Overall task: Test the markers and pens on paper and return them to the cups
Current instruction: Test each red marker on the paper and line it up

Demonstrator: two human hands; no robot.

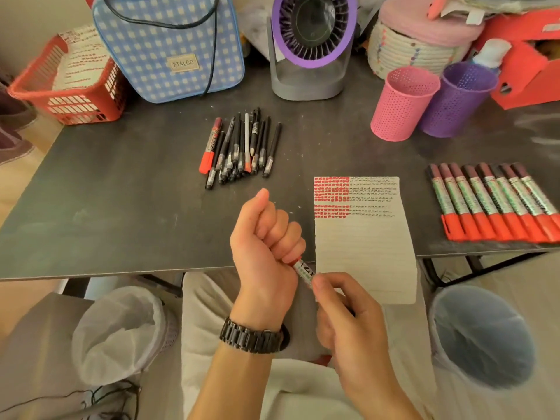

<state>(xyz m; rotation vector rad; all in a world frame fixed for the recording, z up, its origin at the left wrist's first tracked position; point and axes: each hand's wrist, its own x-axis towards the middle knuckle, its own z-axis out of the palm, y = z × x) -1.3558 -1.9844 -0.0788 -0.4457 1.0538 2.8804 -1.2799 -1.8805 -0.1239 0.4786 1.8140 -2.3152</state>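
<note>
Both hands hold one red marker (304, 270) at the table's front edge. My left hand (266, 237) is fisted around its red cap end; my right hand (348, 316) pinches the silver barrel. Just to the right lies the lined paper (363, 244), its top rows filled with red and black test marks. A row of several red-capped markers (494, 204) lies at the right. A pile of black pens with one red marker (242, 147) sits mid-table. The pink cup (400, 107) and purple cup (454, 101) stand upright at the back right.
At the back stand a blue checked bag (169, 47), a grey and purple fan (312, 47), a woven basket (409, 47) and a red box (533, 62). A red basket (66, 83) sits at the left edge. Two bins (121, 331) (481, 334) stand under the dark table (121, 192).
</note>
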